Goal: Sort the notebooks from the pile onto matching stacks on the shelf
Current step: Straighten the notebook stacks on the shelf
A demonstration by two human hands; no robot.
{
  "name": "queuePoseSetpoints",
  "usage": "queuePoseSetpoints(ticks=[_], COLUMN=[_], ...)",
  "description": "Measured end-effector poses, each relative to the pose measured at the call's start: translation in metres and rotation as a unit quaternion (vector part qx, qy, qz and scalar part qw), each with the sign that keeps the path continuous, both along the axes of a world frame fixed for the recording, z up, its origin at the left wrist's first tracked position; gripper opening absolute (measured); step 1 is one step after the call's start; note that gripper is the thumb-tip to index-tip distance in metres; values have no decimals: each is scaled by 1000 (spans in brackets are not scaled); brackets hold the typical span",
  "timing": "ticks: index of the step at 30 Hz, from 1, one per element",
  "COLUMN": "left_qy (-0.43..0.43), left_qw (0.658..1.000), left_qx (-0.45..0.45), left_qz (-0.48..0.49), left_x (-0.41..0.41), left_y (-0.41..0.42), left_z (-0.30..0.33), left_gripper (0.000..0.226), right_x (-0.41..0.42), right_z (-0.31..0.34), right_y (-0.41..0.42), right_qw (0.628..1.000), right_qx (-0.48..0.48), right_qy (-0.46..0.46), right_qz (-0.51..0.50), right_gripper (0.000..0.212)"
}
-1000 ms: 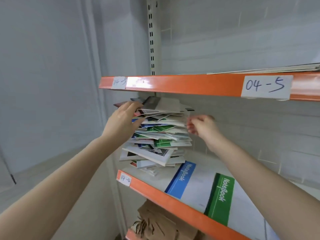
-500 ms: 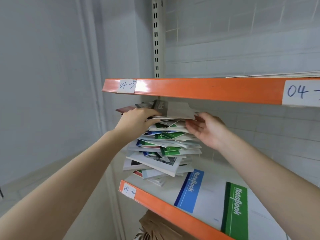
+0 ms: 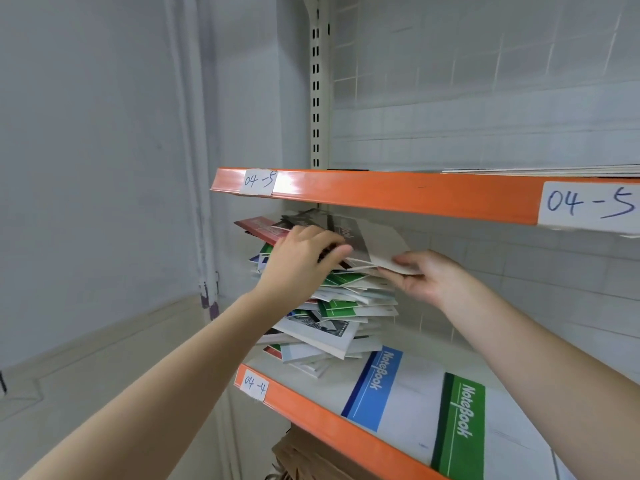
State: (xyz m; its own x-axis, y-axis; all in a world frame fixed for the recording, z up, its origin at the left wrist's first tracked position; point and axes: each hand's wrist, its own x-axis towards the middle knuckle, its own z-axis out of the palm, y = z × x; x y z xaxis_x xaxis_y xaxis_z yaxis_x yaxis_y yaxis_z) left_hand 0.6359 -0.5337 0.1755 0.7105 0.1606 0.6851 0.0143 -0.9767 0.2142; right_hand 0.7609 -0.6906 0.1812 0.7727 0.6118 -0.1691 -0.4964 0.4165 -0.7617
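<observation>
head view: the pile of notebooks (image 3: 341, 299) stood untidy on the left end of the shelf marked 04-4 (image 3: 311, 414), reaching almost up to the orange beam of the shelf marked 04-5 (image 3: 408, 194); the left hand (image 3: 301, 268) lay against the near side of the pile near its top, fingers curled over the front edge of the uppermost books, thumb stretched towards the right; what exactly it gripped could not be told; the right hand (image 3: 429, 282) held the grey notebook (image 3: 367, 242) on top of the pile by its near right corner, thumb above and fingers under it; a red notebook (image 3: 261, 228) stuck out to the left just beneath the grey one; on the same shelf, to the right of the pile, lay a blue-banded notebook (image 3: 375, 386) flat, and beside it, overlapping on the right, a green-banded notebook (image 3: 460, 424); both showed the word notebook; brown paper goods (image 3: 304, 459) showed below the shelf; a slotted upright (image 3: 316, 81) ran up the tiled wall (image 3: 485, 81)
</observation>
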Motion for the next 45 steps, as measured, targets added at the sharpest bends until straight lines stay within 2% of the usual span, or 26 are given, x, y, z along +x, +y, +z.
queuePoseSetpoints(ticks=[2, 4, 7, 11, 15, 18, 24, 29, 32, 37, 39, 42, 45], left_qy=[-2, 39, 72, 87, 142, 169, 220, 199, 185, 118, 115, 93, 67], left_qw=[997, 990, 984, 976, 962, 952, 943, 953, 963, 979, 980, 990, 992], left_qx=[0, -10, -45, -91, -65, -50, -80, -78, -55, 13, 36, -8, -105], left_qz=[79, 138, 157, 177, 226, 249, 237, 216, 189, 166, 159, 102, 33], left_x=[-1, 2, 8, 20, 28, 36, 55, 49, 39, 23, 21, 17, 9], left_y=[9, 23, 37, 48, 54, 58, 60, 49, 28, -8, -17, -30, -50], left_z=[4, 6, 7, 17, 34, 42, 36, 31, 29, 15, 9, 5, 1], left_gripper=[45, 48, 40, 32, 31, 38, 49, 57, 51, 35, 29, 22, 20], right_x=[1, 2, 2, 6, 17, 23, 25, 23, 23, 16, 9, 5, 3], right_z=[-1, -2, -7, -14, -21, -28, -34, -25, -23, -29, -29, -29, -31], right_y=[-9, -20, -35, -44, -49, -57, -60, -60, -52, -39, -36, -34, -37], right_qw=[1000, 998, 998, 998, 991, 990, 997, 995, 994, 999, 998, 994, 993], right_qx=[-22, -47, -45, 2, 33, 44, 15, 25, 41, -15, 9, 55, 65], right_qy=[-1, 11, 36, 59, 75, 71, 39, 32, 34, 32, 60, 75, 69], right_qz=[-10, -26, -21, -34, -110, -113, -63, -93, -94, -37, -34, -54, -64], right_gripper=[23, 13, 5, 13, 7, 6, 13, 6, 6, 7, 5, 5, 6])
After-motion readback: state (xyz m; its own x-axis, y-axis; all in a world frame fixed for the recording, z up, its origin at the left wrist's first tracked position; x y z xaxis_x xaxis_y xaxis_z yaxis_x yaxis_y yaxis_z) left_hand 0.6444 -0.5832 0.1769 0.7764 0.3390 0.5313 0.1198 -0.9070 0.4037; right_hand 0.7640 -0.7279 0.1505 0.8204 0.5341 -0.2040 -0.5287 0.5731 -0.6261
